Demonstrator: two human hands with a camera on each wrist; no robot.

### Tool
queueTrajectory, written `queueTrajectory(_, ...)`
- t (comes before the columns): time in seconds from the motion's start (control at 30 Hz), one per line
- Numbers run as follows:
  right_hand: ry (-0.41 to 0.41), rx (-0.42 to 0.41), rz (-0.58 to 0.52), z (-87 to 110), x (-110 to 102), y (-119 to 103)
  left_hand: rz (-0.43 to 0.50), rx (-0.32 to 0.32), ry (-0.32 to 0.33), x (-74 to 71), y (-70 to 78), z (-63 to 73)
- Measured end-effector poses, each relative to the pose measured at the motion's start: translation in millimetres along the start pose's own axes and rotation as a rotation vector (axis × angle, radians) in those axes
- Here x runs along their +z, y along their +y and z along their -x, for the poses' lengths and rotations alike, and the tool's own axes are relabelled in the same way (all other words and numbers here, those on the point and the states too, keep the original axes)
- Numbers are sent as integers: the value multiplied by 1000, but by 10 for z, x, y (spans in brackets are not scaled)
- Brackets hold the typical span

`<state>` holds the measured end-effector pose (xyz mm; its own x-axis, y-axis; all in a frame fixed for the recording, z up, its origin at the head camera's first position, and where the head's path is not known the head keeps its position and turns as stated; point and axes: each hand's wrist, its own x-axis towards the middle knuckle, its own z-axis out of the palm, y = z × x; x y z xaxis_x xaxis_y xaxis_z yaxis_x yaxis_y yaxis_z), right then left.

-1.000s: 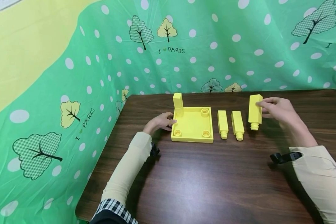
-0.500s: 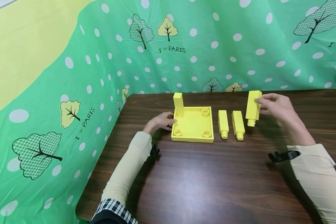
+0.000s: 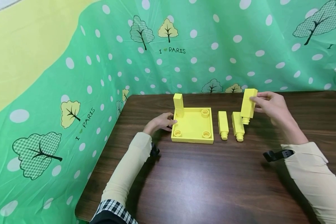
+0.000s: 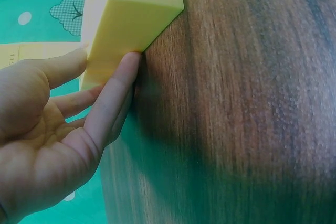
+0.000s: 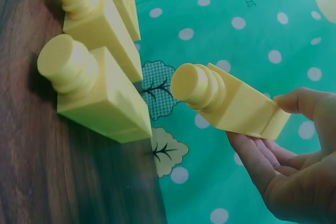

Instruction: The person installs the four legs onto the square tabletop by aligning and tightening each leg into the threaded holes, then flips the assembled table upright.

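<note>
A square yellow tabletop with a raised rim and round sockets lies upside down on the table. One leg stands upright in its far left corner. At the left rim, my left hand holds the tabletop, thumb on the edge and fingers against the outer wall. My right hand pinches a yellow table leg near its plain end, raised and tilted with the threaded peg downward. Thumb and fingers sit on opposite sides of that leg.
Two more yellow legs, a nearer-to-tabletop leg and a right-hand leg, lie on the dark wooden table, pegs toward me. A green dotted cloth hangs behind the table and along its left side.
My right hand has carried the leg leftward and slightly up, so it now overlaps the right-hand lying leg in the head view. The left hand and tabletop have stayed put.
</note>
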<state>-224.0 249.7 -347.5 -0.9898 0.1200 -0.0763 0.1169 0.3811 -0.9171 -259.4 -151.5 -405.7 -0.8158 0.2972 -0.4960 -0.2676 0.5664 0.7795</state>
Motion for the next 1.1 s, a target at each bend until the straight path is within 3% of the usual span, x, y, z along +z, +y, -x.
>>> queueTrajectory(1.1, 31, -86, -37, -24, 315, -162, -1, 18, 2, -2, -6, 23)
